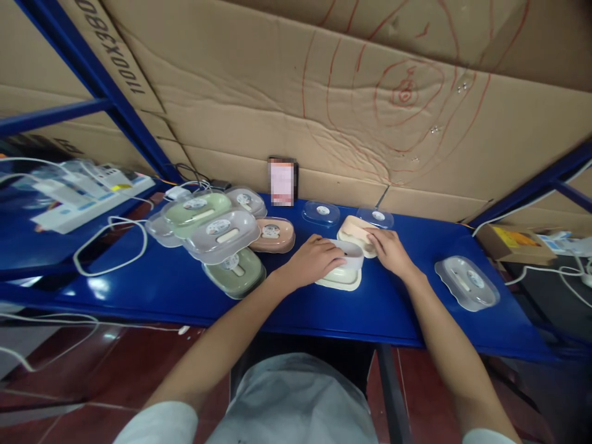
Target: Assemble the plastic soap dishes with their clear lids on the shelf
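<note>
Fingers of the left hand are curled over the white insert, pressing it onto the cream tray near the middle of the blue bench. Right hand rests with fingers together on the beige tray, just behind, toward the bench's rear edge.
</note>
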### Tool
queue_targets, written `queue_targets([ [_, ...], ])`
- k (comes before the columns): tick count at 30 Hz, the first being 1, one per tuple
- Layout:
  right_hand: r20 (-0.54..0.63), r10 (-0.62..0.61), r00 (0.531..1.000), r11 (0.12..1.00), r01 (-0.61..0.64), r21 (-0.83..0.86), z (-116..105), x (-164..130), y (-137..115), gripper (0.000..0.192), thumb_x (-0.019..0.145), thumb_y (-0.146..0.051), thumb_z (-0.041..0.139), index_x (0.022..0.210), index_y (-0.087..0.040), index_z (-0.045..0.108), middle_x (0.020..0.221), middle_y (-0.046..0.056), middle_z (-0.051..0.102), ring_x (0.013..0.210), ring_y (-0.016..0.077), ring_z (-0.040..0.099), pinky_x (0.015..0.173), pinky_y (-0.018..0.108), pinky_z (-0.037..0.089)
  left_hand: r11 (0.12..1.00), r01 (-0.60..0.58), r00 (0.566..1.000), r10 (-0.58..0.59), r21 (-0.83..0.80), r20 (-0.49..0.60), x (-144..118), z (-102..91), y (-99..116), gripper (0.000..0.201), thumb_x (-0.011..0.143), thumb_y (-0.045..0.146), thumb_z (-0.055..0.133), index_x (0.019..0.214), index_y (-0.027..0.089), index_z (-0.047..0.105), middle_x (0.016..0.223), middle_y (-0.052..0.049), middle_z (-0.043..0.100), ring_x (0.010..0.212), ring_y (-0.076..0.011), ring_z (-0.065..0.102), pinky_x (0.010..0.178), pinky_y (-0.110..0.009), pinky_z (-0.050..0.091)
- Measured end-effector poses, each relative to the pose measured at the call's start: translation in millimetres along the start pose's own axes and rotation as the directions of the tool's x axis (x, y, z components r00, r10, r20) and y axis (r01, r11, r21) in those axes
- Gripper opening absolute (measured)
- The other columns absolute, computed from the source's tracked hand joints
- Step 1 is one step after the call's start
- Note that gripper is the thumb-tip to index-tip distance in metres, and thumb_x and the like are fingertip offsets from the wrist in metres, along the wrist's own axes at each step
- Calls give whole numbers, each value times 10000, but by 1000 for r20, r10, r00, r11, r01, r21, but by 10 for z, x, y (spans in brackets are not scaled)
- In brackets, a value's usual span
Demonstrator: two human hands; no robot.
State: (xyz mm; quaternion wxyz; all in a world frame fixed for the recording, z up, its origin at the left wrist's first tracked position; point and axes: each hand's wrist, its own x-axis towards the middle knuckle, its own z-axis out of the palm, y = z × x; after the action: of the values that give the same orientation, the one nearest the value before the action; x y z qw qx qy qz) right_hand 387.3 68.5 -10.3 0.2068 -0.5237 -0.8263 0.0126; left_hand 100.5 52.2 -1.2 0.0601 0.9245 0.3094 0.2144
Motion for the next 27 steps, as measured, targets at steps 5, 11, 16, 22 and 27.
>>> queue_targets([
  [5,-164,43,986,994,-59,-91,-98,4,3,455,1126,-423,373,1421,-238,666,1552,131,627,1456,329,547,1195,557,360,977,191,975,-177,100,-131,30,62,-53,295,1094,188,459,1188,202,738,1229,-125,739,1195,-308,654,1117,-520,391],
  [11,-324,217,921,921,-303,-246,-534,-286,210,501,1103,-516,377,1399,-247,677,1499,166,652,1368,369,596,1153,592,388,964,231,965,-209,132,-157,5,68,-16,349,1048,90,418,1207,183,715,1158,-145,703,1093,-316,659,976,-489,468],
  [16,-413,524,745,696,-654,-297,-773,-1362,888,763,951,-774,459,1497,-266,622,1617,284,504,1475,568,467,1085,821,344,997,-49,999,50,66,-14,-35,78,168,251,1070,439,623,1062,215,735,1029,-60,716,1008,-243,671,923,-378,466],
  [22,-276,563,779,787,-607,-111,-751,-2124,1177,814,857,-820,613,1476,-292,639,1438,242,671,1362,492,629,1078,653,523,977,-207,971,199,45,135,-67,191,250,366,946,517,791,1118,197,748,1198,-97,687,1164,-304,649,974,-415,447],
  [27,-343,394,853,916,-395,70,-581,-1514,682,755,920,-734,664,1516,-273,612,1541,159,620,1436,414,583,1187,641,472,984,-164,980,155,66,127,-50,177,192,214,1002,287,729,1199,205,719,1242,-96,683,1197,-302,640,1007,-430,439],
])
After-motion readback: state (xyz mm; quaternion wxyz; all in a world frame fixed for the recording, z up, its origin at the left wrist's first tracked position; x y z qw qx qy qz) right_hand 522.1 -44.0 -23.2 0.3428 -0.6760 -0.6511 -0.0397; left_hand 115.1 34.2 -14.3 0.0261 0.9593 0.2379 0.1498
